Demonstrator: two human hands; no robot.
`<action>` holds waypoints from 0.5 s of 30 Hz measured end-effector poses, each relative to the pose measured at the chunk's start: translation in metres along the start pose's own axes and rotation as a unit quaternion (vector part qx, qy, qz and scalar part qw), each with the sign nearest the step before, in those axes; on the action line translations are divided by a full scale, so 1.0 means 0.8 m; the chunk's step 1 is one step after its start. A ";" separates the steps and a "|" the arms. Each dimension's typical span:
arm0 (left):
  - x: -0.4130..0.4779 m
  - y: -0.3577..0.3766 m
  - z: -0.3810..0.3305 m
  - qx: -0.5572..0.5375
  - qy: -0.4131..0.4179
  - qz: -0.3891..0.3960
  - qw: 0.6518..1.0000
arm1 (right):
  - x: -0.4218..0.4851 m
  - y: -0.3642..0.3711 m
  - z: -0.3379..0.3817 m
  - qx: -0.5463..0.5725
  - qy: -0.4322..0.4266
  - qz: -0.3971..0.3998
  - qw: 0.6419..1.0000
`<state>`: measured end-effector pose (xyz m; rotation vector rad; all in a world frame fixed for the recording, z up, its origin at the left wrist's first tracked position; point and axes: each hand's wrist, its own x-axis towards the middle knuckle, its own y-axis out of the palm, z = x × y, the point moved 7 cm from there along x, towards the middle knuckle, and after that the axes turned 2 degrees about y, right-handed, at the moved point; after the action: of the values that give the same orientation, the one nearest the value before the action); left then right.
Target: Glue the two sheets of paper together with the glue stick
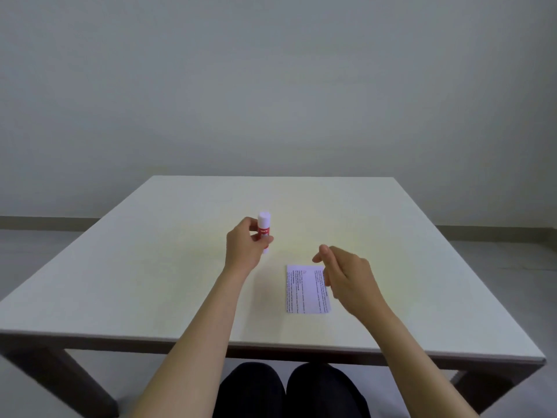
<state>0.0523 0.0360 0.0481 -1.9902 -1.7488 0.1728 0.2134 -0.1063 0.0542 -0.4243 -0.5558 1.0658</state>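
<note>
Pinching the glue stick (264, 231) between thumb and fingertips, the left hand (245, 245) holds it upright above the white table (150, 267), well to the left of the paper. The thumb crosses the front of the red label, so the print there cannot be read, and the fingers behind the tube are mostly hidden. The white cap is on, and a sliver of the base shows below the thumb; whether the base touches the table cannot be told.

The right hand (346, 276) hangs over the printed sheet of paper (306, 289) with its fingers loosely curled and apart, gripping nothing. It is blurred, and its fingers and palm cover the sheet's upper right corner and part of its right edge. Whether any fingertip touches the paper cannot be made out.

Only one sheet can be counted: a small white rectangle lying flat on the near middle of the table, its lines of text too small to read. If a second sheet lies beneath it, the edges do not show it apart.

Counted: one glue stick, one visible sheet, two bare hands and forearms, one table. The table's dark legs are cut off by the lower edge of the view, and two dark-clothed knees (289, 390) show beneath the near edge.
</note>
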 end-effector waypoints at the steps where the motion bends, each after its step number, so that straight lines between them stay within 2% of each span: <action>1: 0.007 0.001 0.006 -0.006 -0.012 -0.006 1.000 | -0.005 0.003 -0.005 -0.010 -0.005 0.011 1.000; 5: 0.025 0.011 0.022 -0.014 -0.030 -0.004 0.999 | -0.018 0.009 -0.017 -0.075 -0.037 0.038 0.996; 10: 0.032 0.020 0.034 -0.010 -0.035 0.009 0.999 | -0.020 0.001 -0.013 -0.066 -0.079 0.017 0.995; 15: 0.031 0.025 0.051 -0.030 -0.038 0.010 0.999 | -0.018 0.006 -0.015 -0.061 -0.077 0.031 0.995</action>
<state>0.0584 0.0697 0.0089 -2.0692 -1.8011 0.2066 0.2121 -0.1177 0.0384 -0.4719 -0.7524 1.1333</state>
